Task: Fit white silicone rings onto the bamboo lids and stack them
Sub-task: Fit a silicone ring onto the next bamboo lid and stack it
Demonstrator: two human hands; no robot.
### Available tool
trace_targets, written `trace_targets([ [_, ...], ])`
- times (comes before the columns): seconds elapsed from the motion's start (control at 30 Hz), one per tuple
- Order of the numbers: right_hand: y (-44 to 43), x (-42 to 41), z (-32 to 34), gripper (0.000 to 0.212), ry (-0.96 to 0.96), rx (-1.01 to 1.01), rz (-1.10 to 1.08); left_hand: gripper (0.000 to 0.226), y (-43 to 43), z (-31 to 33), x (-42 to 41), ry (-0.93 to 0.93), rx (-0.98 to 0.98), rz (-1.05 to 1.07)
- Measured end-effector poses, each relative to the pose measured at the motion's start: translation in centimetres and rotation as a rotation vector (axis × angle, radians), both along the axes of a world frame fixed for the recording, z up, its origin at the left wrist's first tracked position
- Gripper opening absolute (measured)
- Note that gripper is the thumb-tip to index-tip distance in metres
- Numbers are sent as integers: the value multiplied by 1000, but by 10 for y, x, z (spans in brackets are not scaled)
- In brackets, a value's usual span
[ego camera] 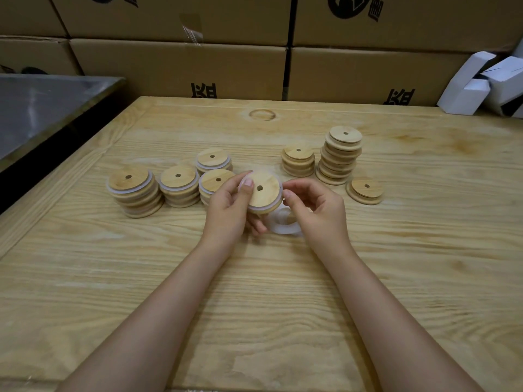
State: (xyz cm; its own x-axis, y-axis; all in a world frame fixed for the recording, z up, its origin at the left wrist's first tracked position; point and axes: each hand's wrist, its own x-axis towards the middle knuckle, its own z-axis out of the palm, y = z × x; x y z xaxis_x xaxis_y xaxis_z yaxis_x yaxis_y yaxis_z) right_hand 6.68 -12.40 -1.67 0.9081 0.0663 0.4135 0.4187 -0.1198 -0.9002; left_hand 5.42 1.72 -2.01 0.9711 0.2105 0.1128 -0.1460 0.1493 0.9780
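My left hand [230,206] grips a round bamboo lid [264,195] with a centre hole, thumb on its top left. A white silicone ring [280,185] runs round the lid's edge, and my right hand [314,206] pinches it at the lid's right side. Loose white rings [285,224] lie on the table just below the lid. To the left stand several stacks of lids with white rings [133,190] [179,185] [213,162] [210,185]. To the right stand stacks of bare lids [298,161] [339,157] and a short pile [365,190].
The work is on a pale wooden table [254,292]. Cardboard boxes [181,66] form a wall behind it. White folded cartons [486,83] lie at the back right. A grey metal surface [42,106] adjoins the table on the left.
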Motion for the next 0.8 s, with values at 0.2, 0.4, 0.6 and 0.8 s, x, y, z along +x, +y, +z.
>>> trace_targets([
  [0.2,-1,1,1,18,36,54,20,75,-2,-5,-4,-97,312,14],
  [0.4,-1,-1,1,18,69,34,28,71,5,0,-4,-226,500,314],
  [0.6,-3,-1,0,16,94,20,-18,71,47,11,-4,-298,537,672],
  [0.8,-4,-1,-1,18,92,-7,-35,75,79,1,2,-84,911,939],
])
